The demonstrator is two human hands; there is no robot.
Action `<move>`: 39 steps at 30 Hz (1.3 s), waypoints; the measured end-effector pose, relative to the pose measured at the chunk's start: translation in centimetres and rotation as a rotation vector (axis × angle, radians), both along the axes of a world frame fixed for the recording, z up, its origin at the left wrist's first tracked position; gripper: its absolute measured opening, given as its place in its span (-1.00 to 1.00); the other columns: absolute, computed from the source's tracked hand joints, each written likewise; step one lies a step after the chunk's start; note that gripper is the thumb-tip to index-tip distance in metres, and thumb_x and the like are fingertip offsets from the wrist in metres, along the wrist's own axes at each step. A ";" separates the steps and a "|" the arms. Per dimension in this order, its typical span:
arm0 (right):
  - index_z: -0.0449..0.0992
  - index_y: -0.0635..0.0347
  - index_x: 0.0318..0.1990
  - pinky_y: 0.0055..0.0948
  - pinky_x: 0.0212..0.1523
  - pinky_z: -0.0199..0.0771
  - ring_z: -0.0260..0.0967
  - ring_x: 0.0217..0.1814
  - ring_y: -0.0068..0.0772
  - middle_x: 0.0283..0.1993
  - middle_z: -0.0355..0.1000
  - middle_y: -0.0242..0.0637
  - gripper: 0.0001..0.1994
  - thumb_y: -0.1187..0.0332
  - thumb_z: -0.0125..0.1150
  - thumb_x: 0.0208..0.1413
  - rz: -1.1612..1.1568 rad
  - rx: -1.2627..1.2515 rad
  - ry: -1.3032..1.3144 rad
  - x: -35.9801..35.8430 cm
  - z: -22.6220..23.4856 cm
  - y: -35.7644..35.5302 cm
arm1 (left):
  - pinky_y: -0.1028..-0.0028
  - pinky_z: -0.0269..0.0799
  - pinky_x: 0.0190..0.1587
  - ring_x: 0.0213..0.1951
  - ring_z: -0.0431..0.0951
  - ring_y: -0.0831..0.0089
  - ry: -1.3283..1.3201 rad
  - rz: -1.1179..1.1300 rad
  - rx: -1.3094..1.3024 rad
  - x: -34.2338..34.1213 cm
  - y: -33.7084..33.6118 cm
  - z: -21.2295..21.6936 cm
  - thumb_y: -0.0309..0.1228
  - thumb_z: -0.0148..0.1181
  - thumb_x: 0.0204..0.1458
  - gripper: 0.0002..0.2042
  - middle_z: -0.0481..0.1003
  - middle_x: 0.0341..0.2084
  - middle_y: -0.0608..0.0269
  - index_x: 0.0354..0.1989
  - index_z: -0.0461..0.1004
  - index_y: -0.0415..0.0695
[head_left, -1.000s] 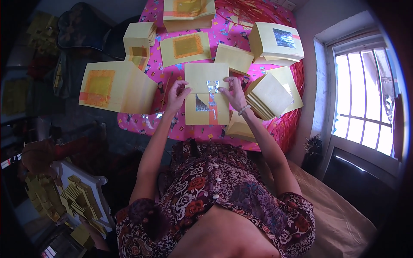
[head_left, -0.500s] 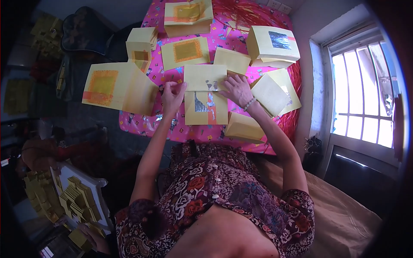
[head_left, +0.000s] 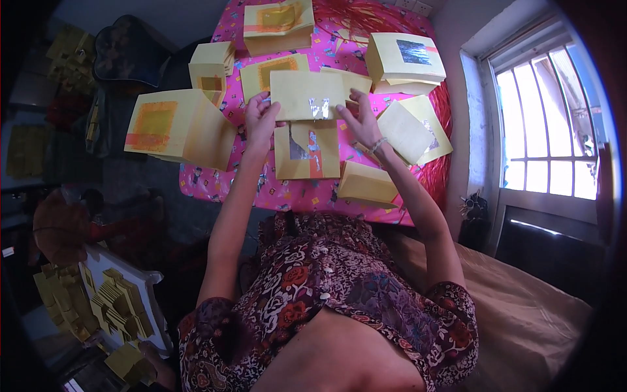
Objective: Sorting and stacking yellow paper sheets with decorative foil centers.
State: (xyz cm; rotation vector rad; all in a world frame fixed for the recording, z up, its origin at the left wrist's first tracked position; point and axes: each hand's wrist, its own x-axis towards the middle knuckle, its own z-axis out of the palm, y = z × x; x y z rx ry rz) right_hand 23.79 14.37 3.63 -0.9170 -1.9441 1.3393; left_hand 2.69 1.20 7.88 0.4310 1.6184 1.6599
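At frame center both your hands, left (head_left: pixel 260 121) and right (head_left: pixel 359 117), pinch a yellow sheet (head_left: pixel 307 96) lifted above the stack (head_left: pixel 307 151), with several piles (head_left: pixel 405 62) lying finished around it.

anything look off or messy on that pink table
The big yellow stack at the table's left edge hangs over the edge, off the pink cloth. The other stacks lie at mixed angles; nothing looks torn or spilled.
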 end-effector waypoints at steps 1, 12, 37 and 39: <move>0.06 0.42 0.25 -0.22 0.08 0.44 0.37 0.10 -0.17 0.16 0.24 0.16 -0.27 0.12 0.27 0.13 -0.061 -0.166 0.130 0.2 -0.2 0.0 | 0.54 0.54 -0.47 -0.29 0.54 0.52 0.046 -0.013 0.038 0.6 0.2 1.2 -0.51 0.16 0.08 -0.61 0.51 -0.22 0.18 0.09 0.25 -0.21; 0.25 0.25 0.17 -0.27 0.04 0.52 0.44 0.05 -0.32 0.07 0.41 -0.19 -0.62 0.42 0.10 0.22 -0.060 -0.823 0.501 12.1 6.5 -3.4 | 0.45 0.50 -0.12 -0.06 0.47 0.48 0.125 -0.390 0.391 9.3 -6.9 4.1 -0.53 0.09 0.14 -0.58 0.44 -0.08 0.15 0.16 0.19 -0.24; 0.34 0.09 0.04 -0.33 -0.25 0.59 0.52 -0.19 -0.40 -0.12 0.51 -0.28 -0.73 0.43 0.15 0.19 -0.428 -0.919 0.250 22.3 -13.2 -15.1 | 0.49 0.47 -0.48 -0.52 0.57 0.47 0.095 -0.282 -0.412 19.4 -7.5 -20.2 -0.38 0.24 0.09 -0.83 0.56 -0.50 0.25 -0.21 0.48 -0.17; 0.34 0.09 0.04 -0.34 -0.28 0.60 0.52 -0.19 -0.40 -0.13 0.51 -0.28 -0.73 0.44 0.15 0.19 -0.440 -0.913 0.231 21.7 -13.7 -14.7 | 0.54 0.48 -0.50 -0.53 0.57 0.50 -0.101 -0.288 -0.549 19.2 -7.5 -19.8 -0.40 0.20 0.13 -0.83 0.56 -0.45 0.27 -0.16 0.46 -0.17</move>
